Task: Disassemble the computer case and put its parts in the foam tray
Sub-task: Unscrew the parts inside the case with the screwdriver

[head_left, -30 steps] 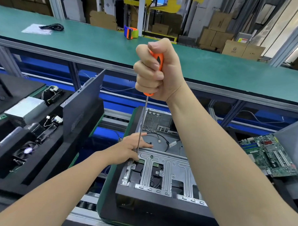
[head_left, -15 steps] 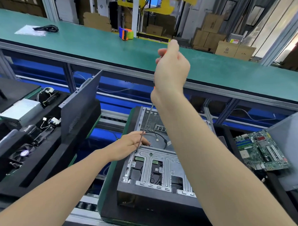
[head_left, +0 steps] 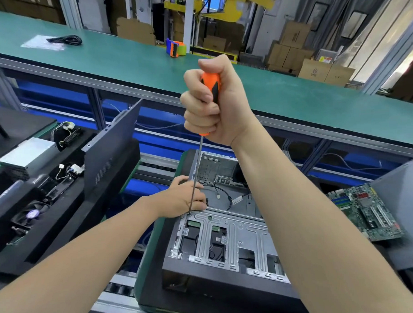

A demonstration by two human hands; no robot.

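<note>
The computer case (head_left: 227,249) lies open before me, with the foam tray (head_left: 51,232) on my left. My left hand (head_left: 181,199) curls over the case wall to brace it. My right hand (head_left: 213,102) fists the orange screwdriver (head_left: 211,86), its tip on a corner screw (head_left: 189,213). I should press straight down, shaft upright, and turn slowly so the tip doesn't slip.

Open grey metal computer case (head_left: 205,282): one, with two bare hands, left hand (head_left: 179,200) and right hand (head_left: 213,104).
One orange-handled screwdriver (head_left: 211,86) above the case; one black foam tray (head_left: 70,231) to its left; one green circuit board (head_left: 364,211) to its right.
</note>
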